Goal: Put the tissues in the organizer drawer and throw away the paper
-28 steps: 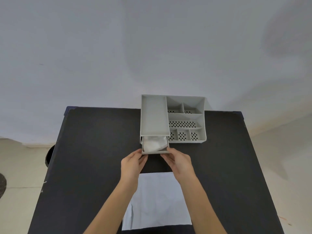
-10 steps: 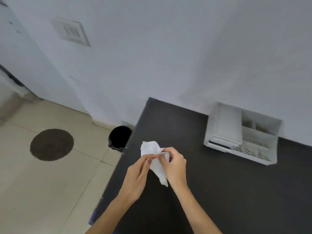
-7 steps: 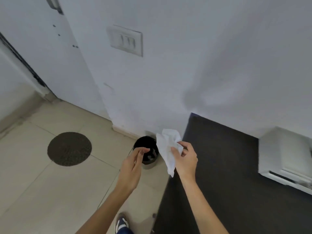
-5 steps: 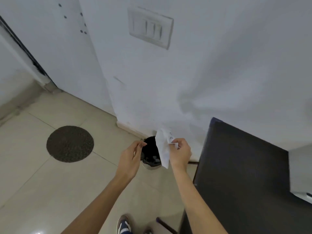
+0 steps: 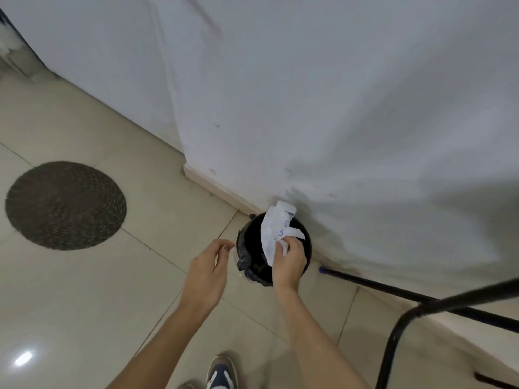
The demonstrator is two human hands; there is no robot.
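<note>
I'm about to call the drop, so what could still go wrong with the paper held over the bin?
1. The crumpled white paper sticks out past the far rim of the small black lined bin, so it could catch there or fall behind, against the wall.
2. The right hand pinches only its lower end; the light sheet may drift when released.
3. The loose black liner bunches at the near rim, narrowing the opening.

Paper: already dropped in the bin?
No, the right hand grips the crumpled paper above the black bin; the left hand is empty beside it.
</note>
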